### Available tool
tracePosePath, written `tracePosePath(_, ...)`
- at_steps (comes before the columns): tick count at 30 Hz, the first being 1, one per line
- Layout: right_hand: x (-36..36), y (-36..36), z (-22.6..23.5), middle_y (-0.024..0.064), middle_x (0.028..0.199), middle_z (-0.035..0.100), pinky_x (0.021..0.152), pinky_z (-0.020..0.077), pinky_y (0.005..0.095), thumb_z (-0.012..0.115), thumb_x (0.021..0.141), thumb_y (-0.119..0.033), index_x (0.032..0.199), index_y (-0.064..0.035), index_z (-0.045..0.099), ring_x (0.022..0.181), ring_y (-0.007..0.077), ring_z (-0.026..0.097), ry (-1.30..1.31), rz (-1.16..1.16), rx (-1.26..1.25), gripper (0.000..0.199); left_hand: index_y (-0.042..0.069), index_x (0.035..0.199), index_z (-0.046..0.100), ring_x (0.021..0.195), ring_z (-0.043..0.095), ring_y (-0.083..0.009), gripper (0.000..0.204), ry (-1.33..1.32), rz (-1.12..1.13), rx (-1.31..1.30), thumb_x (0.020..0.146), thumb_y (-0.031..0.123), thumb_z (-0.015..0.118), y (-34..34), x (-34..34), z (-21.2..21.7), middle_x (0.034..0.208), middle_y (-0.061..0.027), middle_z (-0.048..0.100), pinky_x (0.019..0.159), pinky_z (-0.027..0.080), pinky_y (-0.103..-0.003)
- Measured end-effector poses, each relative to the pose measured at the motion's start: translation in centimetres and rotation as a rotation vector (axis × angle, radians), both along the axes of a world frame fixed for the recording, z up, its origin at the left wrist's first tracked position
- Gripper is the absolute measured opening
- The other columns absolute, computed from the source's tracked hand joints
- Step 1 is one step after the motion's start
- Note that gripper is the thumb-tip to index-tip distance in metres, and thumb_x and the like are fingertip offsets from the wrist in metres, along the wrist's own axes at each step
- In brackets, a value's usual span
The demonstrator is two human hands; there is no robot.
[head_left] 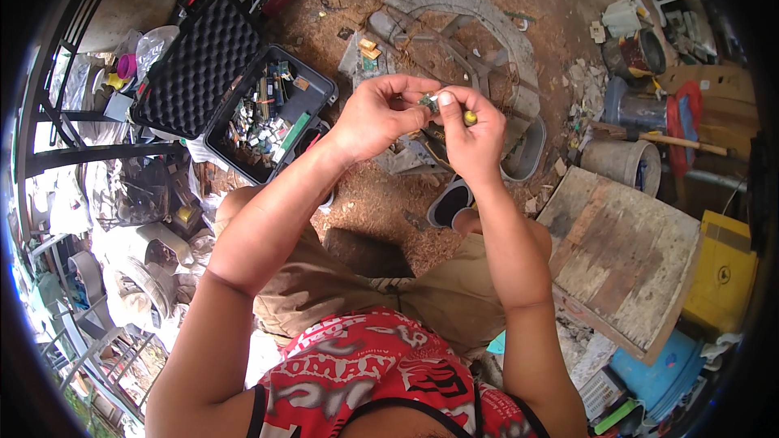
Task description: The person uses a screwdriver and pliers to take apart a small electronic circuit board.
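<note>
Both my hands are raised together in front of me, over the littered ground. Between their fingertips is a small green circuit board piece [428, 101] with a whitish part. My left hand [381, 118] is closed, pinching the board from the left with thumb and fingers. My right hand [475, 134] is closed too, its thumb and forefinger at the board's right side. A round yellow end [470, 118] of something shows among the right fingers; the rest of it is hidden by the hand.
An open black case [323, 96] with a foam-lined lid [199, 65] holds many electronic parts at left. A round metal frame [515, 49] lies ahead. On the right are a worn wooden board [621, 247], a bucket [608, 162], a yellow container [718, 272] and a blue tub [661, 373].
</note>
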State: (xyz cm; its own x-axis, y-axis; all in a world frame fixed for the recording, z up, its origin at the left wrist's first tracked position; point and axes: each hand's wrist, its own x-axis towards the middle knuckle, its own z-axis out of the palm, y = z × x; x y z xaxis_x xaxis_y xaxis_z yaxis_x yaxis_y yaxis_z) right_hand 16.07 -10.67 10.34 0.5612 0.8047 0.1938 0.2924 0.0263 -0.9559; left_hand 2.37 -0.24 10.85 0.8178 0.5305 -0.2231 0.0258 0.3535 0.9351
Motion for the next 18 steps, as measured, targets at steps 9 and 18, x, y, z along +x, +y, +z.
tracePosePath(9,0.7,0.0,2.7,0.0102,0.09,0.07,0.068,0.053,0.0312,0.076,0.083,-0.013,0.096,-0.0004,0.07,0.077,0.0202,0.068,-0.308,0.178,-0.004,0.019,-0.004,0.113,0.068,0.085,0.067,-0.0118,0.025,0.148,0.202,0.497,0.091,0.008,0.067,-0.2,-0.2,0.9,0.098,-0.0113,0.072,0.074,0.055,-0.029)
tracePosePath(18,1.2,0.7,2.1,0.0082,0.083,0.066,0.064,0.052,0.0356,0.078,0.076,-0.012,0.083,-0.0039,0.065,0.074,0.0285,0.064,-0.749,0.093,0.07,0.016,0.0,0.104,0.072,0.074,0.069,-0.0222,0.022,0.125,0.253,0.9,0.083,0.0,0.069,-0.6,-0.3,1.3,0.085,-0.0142,0.071,0.069,0.053,-0.029)
